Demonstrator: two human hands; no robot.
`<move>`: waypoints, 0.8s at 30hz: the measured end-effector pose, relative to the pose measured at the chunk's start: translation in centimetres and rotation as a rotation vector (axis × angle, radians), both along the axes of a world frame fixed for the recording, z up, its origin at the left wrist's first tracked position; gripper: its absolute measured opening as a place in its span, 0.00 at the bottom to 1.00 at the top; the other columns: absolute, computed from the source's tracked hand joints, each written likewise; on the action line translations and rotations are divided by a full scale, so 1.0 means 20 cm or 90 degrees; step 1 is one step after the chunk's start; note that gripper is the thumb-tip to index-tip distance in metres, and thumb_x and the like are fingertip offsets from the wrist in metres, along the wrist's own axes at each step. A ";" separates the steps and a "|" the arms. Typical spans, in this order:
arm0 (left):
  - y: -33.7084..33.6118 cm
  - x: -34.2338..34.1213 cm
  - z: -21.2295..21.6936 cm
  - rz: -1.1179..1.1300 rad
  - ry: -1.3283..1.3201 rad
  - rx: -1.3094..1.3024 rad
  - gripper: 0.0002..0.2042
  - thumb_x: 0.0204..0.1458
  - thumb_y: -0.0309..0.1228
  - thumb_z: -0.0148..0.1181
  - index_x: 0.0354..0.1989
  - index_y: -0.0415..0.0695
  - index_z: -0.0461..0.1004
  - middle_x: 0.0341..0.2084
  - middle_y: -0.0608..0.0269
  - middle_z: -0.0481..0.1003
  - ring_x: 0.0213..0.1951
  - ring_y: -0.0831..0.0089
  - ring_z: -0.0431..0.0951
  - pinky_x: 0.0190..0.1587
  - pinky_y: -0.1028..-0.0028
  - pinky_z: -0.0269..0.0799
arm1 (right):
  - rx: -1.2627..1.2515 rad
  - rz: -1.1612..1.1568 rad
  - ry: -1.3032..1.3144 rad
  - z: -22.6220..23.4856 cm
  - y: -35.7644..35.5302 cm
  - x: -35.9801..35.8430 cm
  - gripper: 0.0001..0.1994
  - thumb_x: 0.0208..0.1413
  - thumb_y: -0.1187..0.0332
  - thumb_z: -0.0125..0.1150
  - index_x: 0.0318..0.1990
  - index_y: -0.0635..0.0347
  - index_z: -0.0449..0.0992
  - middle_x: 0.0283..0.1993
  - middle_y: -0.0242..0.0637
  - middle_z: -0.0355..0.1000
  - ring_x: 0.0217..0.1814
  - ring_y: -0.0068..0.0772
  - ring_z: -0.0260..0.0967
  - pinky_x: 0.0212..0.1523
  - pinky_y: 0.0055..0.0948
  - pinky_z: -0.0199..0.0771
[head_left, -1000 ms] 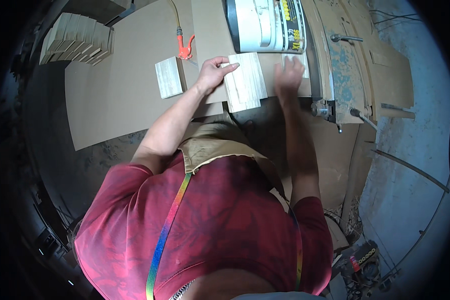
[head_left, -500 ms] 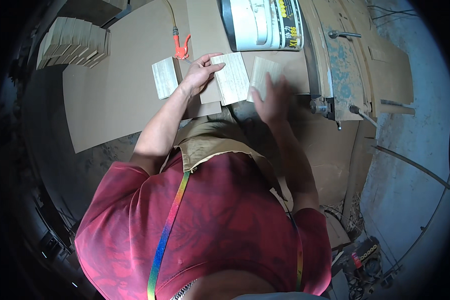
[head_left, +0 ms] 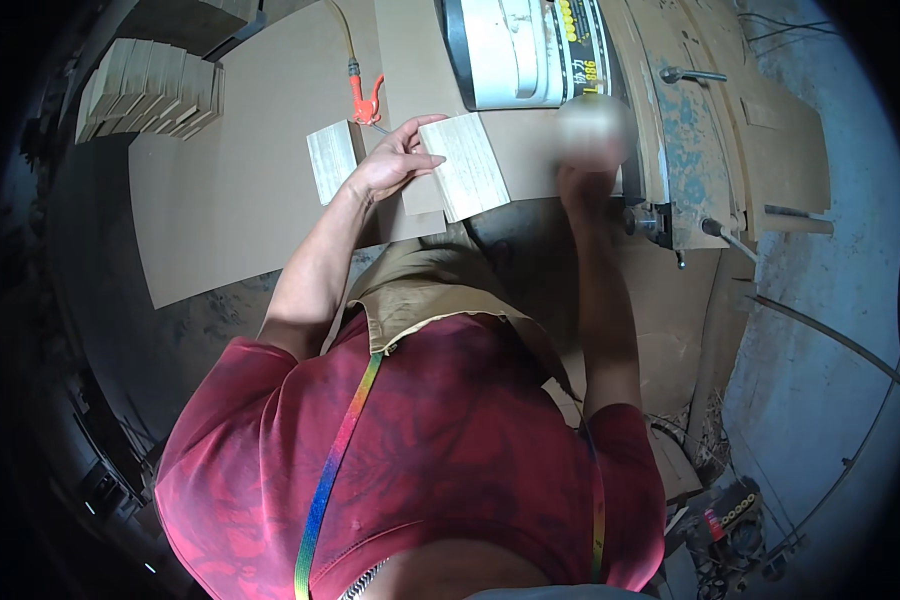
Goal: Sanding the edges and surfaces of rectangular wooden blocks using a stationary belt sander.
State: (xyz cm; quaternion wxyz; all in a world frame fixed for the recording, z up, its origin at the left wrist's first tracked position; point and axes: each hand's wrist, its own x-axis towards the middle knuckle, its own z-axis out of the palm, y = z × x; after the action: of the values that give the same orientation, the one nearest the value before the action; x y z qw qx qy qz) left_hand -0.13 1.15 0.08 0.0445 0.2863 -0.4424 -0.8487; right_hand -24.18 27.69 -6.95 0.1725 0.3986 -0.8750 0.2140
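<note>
A pale, flat wooden block (head_left: 467, 165) is gripped along its left edge by my left hand (head_left: 395, 165), thumb on top and fingers beneath. Just left of that hand, a second wooden block (head_left: 331, 162) lies on the cardboard. My right hand (head_left: 590, 165) is raised at the right, below the white bucket. A round pale blur covers its fingers, so I cannot see what they hold, if anything. An orange-red air blow gun (head_left: 366, 100) on a hose rests beyond my left hand.
Several stacked wooden blocks (head_left: 155, 85) stand at the far left. Brown cardboard (head_left: 240, 200) covers the work surface. At the back stands a large white bucket (head_left: 510, 55) with a dark label. A machine (head_left: 692, 140) with worn paint and lever handles borders the right side.
My right hand has moved right and away from the middle. The block that lay under it no longer shows there. My left hand still grips its block, which has shifted slightly nearer.
</note>
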 end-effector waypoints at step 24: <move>0.18 -0.15 -0.05 0.028 -0.016 -0.007 0.23 0.63 0.16 0.72 0.67 0.36 0.77 0.54 0.50 0.86 0.45 0.68 0.89 0.50 0.74 0.89 | -0.052 -0.001 -0.005 0.13 -0.11 0.03 0.22 0.61 0.74 0.71 0.63 0.68 0.78 0.66 0.60 0.71 0.70 0.66 0.71 0.69 0.56 0.79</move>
State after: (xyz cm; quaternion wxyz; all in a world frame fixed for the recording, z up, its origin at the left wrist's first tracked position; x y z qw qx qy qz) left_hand -3.18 4.81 -0.95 0.0594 0.3063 -0.4414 -0.8413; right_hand -23.55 25.40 -4.33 0.1851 0.3895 -0.8667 0.2507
